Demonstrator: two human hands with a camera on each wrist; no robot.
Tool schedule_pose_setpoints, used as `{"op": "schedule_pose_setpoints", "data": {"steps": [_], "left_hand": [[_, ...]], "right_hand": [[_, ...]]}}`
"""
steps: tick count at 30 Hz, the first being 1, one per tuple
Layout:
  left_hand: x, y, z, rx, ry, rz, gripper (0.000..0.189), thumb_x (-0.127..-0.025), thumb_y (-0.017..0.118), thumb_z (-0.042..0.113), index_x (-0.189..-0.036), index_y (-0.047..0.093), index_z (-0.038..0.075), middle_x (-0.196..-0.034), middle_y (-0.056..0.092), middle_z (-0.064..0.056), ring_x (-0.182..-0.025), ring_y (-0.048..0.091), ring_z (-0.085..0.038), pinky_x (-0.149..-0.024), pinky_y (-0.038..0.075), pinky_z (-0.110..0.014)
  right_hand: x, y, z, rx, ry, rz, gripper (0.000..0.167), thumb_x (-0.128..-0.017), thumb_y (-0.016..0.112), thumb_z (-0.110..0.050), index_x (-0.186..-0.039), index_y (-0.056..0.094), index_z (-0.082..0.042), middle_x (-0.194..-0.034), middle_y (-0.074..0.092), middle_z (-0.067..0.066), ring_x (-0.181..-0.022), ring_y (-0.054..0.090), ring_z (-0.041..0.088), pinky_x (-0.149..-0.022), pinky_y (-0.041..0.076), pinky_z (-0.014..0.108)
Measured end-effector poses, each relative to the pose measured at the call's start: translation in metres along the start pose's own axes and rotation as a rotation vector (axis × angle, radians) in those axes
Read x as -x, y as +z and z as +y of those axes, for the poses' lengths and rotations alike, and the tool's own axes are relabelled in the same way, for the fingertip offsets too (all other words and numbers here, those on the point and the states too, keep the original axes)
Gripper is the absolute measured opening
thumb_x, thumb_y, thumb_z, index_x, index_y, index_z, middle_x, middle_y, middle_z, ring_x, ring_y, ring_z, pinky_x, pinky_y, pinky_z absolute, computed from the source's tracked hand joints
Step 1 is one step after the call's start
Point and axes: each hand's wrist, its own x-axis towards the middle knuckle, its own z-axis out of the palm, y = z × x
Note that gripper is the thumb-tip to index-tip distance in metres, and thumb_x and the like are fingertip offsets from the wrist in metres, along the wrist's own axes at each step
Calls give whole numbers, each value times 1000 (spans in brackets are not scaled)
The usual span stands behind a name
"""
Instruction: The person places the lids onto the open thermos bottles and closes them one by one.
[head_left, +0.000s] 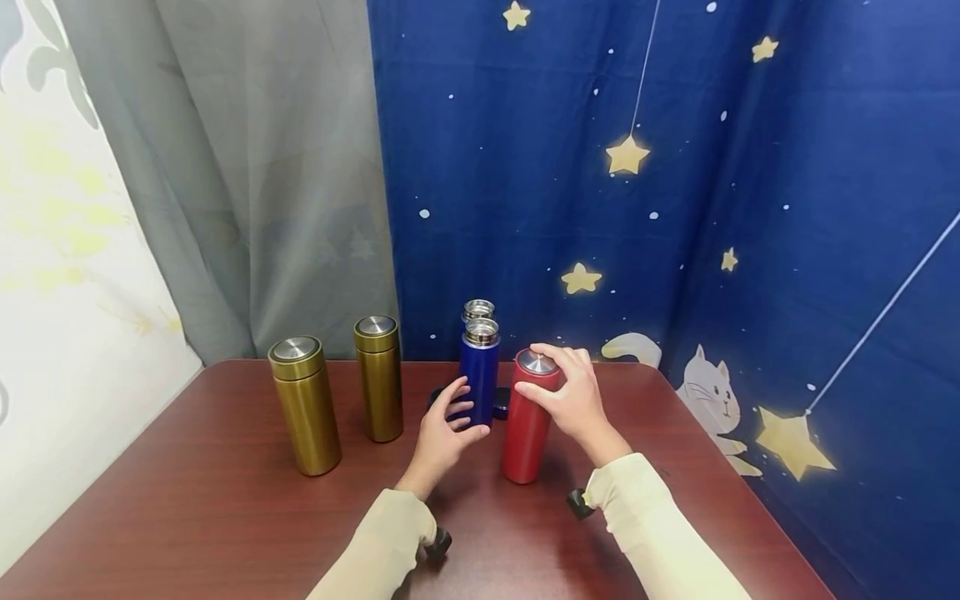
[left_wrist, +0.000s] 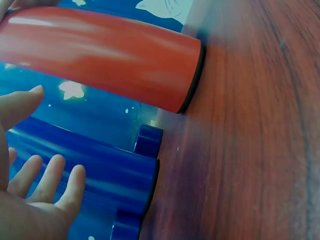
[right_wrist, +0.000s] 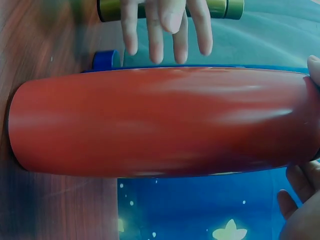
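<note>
My right hand (head_left: 577,396) grips the top of a red thermos bottle (head_left: 527,437), thumb and fingers curled round its steel-topped lid (head_left: 537,361). The bottle stands upright in front of me. My left hand (head_left: 442,433) is spread with loose fingers, between that bottle and a blue thermos bottle (head_left: 480,375). In the left wrist view its fingers (left_wrist: 52,177) overlap the blue bottle and hold nothing. The blue bottle has no lid, and its steel mouth (head_left: 482,327) shows. Directly behind it another uncapped steel mouth (head_left: 478,308) appears, its body mostly hidden.
Two lidded gold thermos bottles, a nearer one (head_left: 307,417) and a farther one (head_left: 380,383), stand at the left of the brown table (head_left: 202,508). Dark blue caps (head_left: 500,404) lie on either side of the blue bottle. A starry blue curtain (head_left: 517,183) hangs behind.
</note>
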Motion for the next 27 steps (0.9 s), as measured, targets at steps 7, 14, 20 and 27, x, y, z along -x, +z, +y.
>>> {"op": "schedule_pose_setpoints", "data": {"steps": [7,14,20,27], "left_hand": [[-13,1,-29,-27,-4,129,81,-69,82,-7,-141,47,4,-133,52,-21,-114,55,-43,-90,48,-59],[-27,0,-27,-128,-8,184,76,-71,84,0,-139,50,7,-131,52,-18,-117,54,-37,-90,50,-55],[-38,-6,-21,-222,-26,183,78,-72,86,6,-140,49,7,-130,53,-16,-116,54,-36,-91,48,-56],[-56,-13,-14,-268,-13,165,79,-74,86,11,-142,47,10,-136,50,-18,-118,53,-34,-93,48,-53]], "right_hand": [[3,-9,9,14,15,26,59,-69,89,-32,-122,68,-16,-111,66,6,-103,47,21,-82,44,43],[5,-20,16,60,46,42,59,-70,88,-34,-122,67,-17,-111,65,6,-104,47,24,-83,43,45],[8,-25,21,80,75,61,58,-70,87,-33,-123,67,-16,-112,65,8,-105,46,25,-82,43,46],[11,-32,23,103,69,100,58,-69,87,-34,-121,67,-16,-107,64,9,-104,45,25,-80,41,45]]}}
